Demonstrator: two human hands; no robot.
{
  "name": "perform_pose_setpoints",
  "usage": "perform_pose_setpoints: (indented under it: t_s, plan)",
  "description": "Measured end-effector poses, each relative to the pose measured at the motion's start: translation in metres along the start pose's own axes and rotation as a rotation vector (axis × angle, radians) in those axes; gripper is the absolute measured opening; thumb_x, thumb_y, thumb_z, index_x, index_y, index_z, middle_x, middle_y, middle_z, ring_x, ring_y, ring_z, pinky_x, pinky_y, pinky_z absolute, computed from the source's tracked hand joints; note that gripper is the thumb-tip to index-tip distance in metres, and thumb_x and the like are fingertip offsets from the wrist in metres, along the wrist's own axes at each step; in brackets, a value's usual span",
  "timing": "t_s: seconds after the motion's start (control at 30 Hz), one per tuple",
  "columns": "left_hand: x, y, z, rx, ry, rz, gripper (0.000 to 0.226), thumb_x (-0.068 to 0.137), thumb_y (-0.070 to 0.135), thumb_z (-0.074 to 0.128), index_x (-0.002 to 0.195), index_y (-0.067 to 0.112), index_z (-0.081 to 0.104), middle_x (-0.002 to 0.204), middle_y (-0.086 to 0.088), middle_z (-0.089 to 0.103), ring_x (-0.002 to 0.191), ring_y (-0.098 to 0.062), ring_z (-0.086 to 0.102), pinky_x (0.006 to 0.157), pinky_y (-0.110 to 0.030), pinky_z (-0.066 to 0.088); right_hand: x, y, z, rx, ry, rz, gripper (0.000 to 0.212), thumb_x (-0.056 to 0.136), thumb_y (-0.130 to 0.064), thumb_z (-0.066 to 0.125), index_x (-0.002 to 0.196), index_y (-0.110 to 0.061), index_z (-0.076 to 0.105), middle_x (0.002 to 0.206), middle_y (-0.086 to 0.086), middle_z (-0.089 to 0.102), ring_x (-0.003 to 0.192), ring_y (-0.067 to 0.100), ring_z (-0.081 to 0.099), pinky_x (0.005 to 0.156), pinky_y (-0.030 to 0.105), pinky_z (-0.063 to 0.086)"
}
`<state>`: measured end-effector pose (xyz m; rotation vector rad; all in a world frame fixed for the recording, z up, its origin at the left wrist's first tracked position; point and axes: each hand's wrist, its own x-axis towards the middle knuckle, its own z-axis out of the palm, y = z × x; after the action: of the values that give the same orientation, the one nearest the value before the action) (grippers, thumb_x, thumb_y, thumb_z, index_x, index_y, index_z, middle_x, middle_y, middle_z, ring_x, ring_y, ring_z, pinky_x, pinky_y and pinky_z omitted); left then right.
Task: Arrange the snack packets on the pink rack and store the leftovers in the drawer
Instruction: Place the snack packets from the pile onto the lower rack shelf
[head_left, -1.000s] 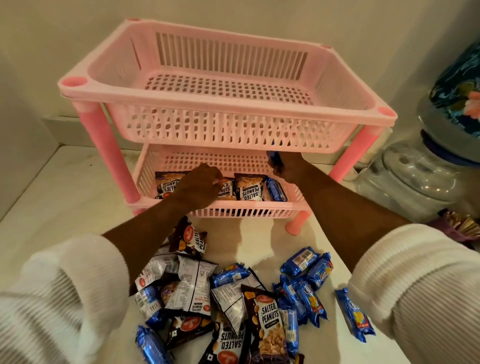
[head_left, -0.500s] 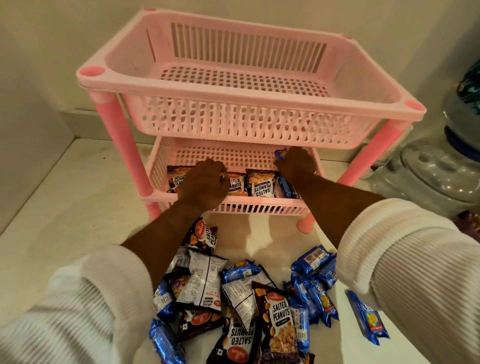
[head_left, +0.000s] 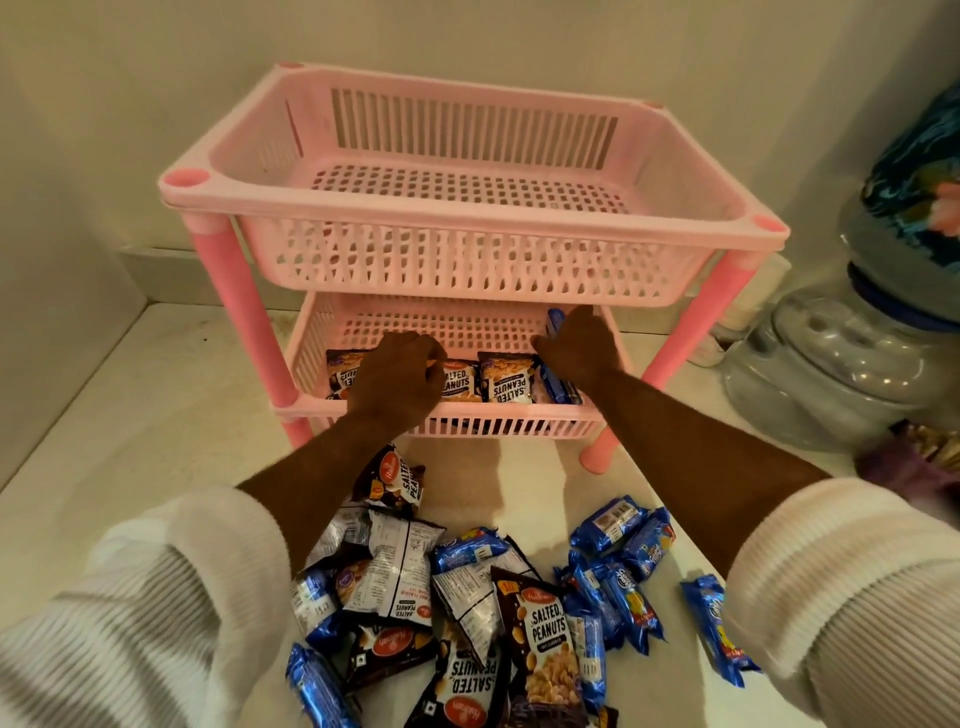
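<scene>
The pink two-tier rack (head_left: 470, 270) stands on a white counter; its upper basket holds nothing. Three dark salted-peanut packets (head_left: 506, 383) stand in a row along the front of the lower basket, with a blue biscuit packet (head_left: 558, 387) beside them on the right. My left hand (head_left: 397, 382) rests on the peanut packets, fingers curled over the middle ones. Inside the lower basket my right hand (head_left: 579, 348) grips another blue biscuit packet (head_left: 554, 323) upright. A heap of loose peanut and blue biscuit packets (head_left: 514, 608) lies on the counter in front of the rack.
A large clear water jar (head_left: 841, 374) with a patterned cover (head_left: 919, 208) stands at the right, close to the rack's leg. Walls close off the back and left. A purplish bundle (head_left: 914, 457) lies at the right edge.
The view pulled back and shifted, so the rack now sits lower and more central. Both hands stay in the lower basket; my right hand has settled the blue packet a little further right.
</scene>
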<state>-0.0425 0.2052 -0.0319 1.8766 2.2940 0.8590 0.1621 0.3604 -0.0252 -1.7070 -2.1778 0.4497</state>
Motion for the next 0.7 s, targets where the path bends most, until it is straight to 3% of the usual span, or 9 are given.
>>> perform_pose_setpoints:
  t_s: [0.13, 0.27, 0.33, 0.43, 0.57, 0.7]
  plan:
    - [-0.014, 0.017, -0.006, -0.044, 0.085, -0.019, 0.015, 0.087, 0.019, 0.063, 0.100, 0.025, 0.068, 0.107, -0.001, 0.065, 0.108, -0.020, 0.054, 0.091, -0.039, 0.049, -0.029, -0.001, -0.019, 0.061, 0.047, -0.016, 0.057, 0.086, -0.037, 0.071, 0.125, -0.002, 0.046, 0.122, 0.016, 0.059, 0.114, 0.034, 0.059, 0.075, 0.029, 0.038]
    - [-0.044, 0.042, -0.008, 0.009, 0.133, 0.123, 0.016, 0.082, 0.017, 0.064, 0.097, 0.023, 0.068, 0.103, 0.001, 0.063, 0.109, -0.020, 0.049, 0.094, -0.037, 0.044, -0.081, 0.003, -0.033, 0.123, 0.183, -0.209, 0.052, 0.089, -0.033, 0.067, 0.130, -0.004, 0.052, 0.121, 0.013, 0.065, 0.111, 0.032, 0.062, 0.085, 0.034, 0.047]
    - [-0.063, 0.052, -0.007, 0.025, 0.136, 0.221, 0.016, 0.080, 0.018, 0.063, 0.094, 0.023, 0.068, 0.099, 0.003, 0.063, 0.107, -0.019, 0.048, 0.093, -0.033, 0.039, -0.117, 0.011, -0.033, 0.197, 0.298, -0.329, 0.038, 0.089, -0.030, 0.066, 0.121, -0.010, 0.060, 0.113, 0.007, 0.069, 0.104, 0.026, 0.064, 0.084, 0.032, 0.049]
    - [-0.094, 0.066, 0.001, 0.048, 0.065, 0.269, 0.015, 0.085, 0.023, 0.056, 0.095, 0.024, 0.067, 0.096, 0.008, 0.065, 0.100, -0.015, 0.052, 0.085, -0.032, 0.043, -0.162, 0.034, -0.027, 0.147, 0.390, -0.415, 0.019, 0.087, -0.030, 0.065, 0.104, -0.021, 0.062, 0.100, -0.003, 0.069, 0.093, 0.018, 0.063, 0.076, 0.031, 0.049]
    - [-0.126, 0.074, 0.014, -0.063, -0.204, 0.164, 0.015, 0.088, 0.026, 0.058, 0.100, 0.024, 0.068, 0.095, 0.009, 0.067, 0.092, -0.009, 0.055, 0.082, -0.031, 0.050, -0.194, 0.080, -0.021, 0.069, 0.203, -0.327, 0.010, 0.084, -0.030, 0.068, 0.093, -0.027, 0.065, 0.093, -0.008, 0.068, 0.088, 0.017, 0.064, 0.070, 0.031, 0.051]
    - [-0.148, 0.085, 0.022, -0.015, -0.425, 0.075, 0.028, 0.091, 0.043, 0.058, 0.104, 0.021, 0.069, 0.096, 0.004, 0.071, 0.093, -0.014, 0.063, 0.088, -0.036, 0.050, -0.206, 0.125, -0.028, -0.057, -0.089, -0.274, 0.030, 0.085, -0.026, 0.069, 0.115, -0.025, 0.068, 0.121, -0.001, 0.065, 0.117, 0.025, 0.054, 0.093, 0.036, 0.047]
